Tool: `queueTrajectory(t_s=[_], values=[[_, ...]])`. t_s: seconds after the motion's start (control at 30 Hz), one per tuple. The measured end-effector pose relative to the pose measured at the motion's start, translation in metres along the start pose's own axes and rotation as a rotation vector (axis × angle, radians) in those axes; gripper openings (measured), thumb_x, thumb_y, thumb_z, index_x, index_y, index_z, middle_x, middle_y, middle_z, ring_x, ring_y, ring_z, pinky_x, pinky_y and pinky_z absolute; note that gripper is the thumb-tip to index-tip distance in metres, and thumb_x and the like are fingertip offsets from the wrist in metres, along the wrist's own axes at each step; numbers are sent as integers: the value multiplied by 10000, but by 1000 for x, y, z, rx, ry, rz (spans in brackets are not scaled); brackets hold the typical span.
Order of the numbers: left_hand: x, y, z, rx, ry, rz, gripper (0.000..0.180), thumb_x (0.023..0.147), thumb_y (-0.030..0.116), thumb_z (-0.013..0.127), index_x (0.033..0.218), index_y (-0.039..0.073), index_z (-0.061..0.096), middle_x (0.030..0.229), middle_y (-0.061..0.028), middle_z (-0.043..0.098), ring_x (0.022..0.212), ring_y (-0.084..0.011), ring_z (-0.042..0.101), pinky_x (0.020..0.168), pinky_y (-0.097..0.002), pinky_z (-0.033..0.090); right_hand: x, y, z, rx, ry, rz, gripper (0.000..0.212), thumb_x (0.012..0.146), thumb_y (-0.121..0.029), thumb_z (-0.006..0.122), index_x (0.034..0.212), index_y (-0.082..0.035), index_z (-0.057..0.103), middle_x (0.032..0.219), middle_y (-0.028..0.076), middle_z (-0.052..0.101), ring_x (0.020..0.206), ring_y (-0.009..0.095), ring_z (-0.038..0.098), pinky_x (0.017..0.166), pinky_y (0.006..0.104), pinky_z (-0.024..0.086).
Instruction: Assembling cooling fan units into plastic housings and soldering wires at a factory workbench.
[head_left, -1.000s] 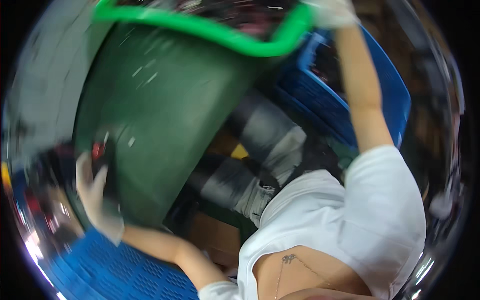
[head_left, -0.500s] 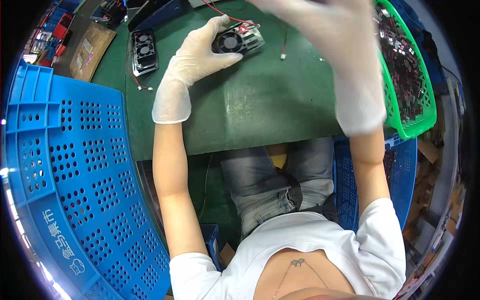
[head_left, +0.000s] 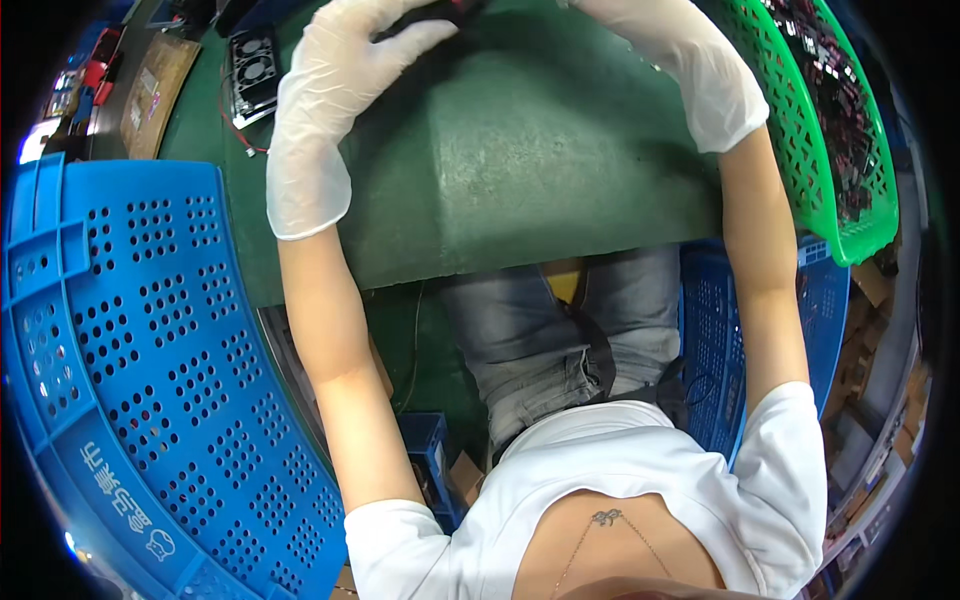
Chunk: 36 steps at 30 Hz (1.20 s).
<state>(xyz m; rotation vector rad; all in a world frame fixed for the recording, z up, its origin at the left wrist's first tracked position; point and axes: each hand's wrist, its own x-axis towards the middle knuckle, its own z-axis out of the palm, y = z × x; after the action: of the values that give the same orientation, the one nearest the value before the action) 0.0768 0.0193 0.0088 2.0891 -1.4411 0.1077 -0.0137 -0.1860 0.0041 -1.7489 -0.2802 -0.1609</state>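
At the top edge of the head view, my left hand (head_left: 345, 65) in a white glove has its thumb and fingers around a dark fan unit (head_left: 432, 15). Only a black and reddish part of that unit shows between the thumb and fingers. My right hand (head_left: 665, 30), also gloved, reaches over the far side of the table on the right. Its fingertips are cut off by the upper edge, so what they touch is hidden. Left of my left hand lies a twin-fan unit (head_left: 254, 75) with a thin red and black cable (head_left: 240, 138) ending in a white plug.
A green table (head_left: 560, 170) spans the middle. On its right stands a green basket (head_left: 820, 190) full of small dark parts. A large blue perforated crate (head_left: 150, 300) is at the left, another blue crate (head_left: 712, 330) under the right side. A brown board (head_left: 158, 95) lies far left.
Both hands sit higher in the view, partly past its upper edge. The fan unit at my left hand, plainly visible before, is now mostly hidden. My right hand is less blurred.
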Motion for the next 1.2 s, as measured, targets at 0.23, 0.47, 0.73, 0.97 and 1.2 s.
queueTrajectory(t_s=[0.23, 0.47, 0.73, 0.97, 1.2], values=[[0, -8, 8, 108, -63, -378, 429, 833, 249, 698, 1186, 19, 621, 1080, -152, 665, 988, -204, 634, 883, -298, 456, -5, 18, 5, -250, 160, -12, 294, 840, 29, 607, 1132, 5, 590, 968, 117, 671, 914, 181, 620, 840, 303, 488], [-12, -12, 12, 408, -81, -258, 516, 805, 286, 705, 1277, 155, 542, 1047, -118, 666, 940, -315, 637, 774, -393, 511, 0, 28, 5, -144, 241, -35, 282, 815, 18, 649, 1095, 9, 621, 962, 128, 679, 911, 193, 632, 839, 302, 493], [-10, -3, 20, 189, -39, 96, 478, 760, 28, 685, 1197, 195, 589, 987, -78, 665, 859, -286, 636, 713, -364, 514, -7, 6, -8, -254, 172, 40, 285, 824, -129, 689, 1074, 7, 665, 981, 133, 695, 913, 189, 639, 846, 291, 491], [-4, 5, 14, 353, 126, 173, 521, 711, -79, 672, 1191, 117, 626, 1073, -98, 675, 936, -278, 660, 809, -337, 520, -11, -11, -6, -172, 62, 156, 275, 823, -154, 689, 1046, 7, 676, 957, 122, 700, 899, 178, 641, 825, 281, 494], [3, 6, 13, 366, 307, 340, 590, 648, -117, 623, 1186, 125, 637, 1080, -93, 677, 960, -268, 660, 825, -328, 520, -14, -4, -3, -145, 173, -147, 221, 838, -118, 694, 1026, -3, 689, 934, 78, 673, 869, 139, 624, 792, 257, 492]])
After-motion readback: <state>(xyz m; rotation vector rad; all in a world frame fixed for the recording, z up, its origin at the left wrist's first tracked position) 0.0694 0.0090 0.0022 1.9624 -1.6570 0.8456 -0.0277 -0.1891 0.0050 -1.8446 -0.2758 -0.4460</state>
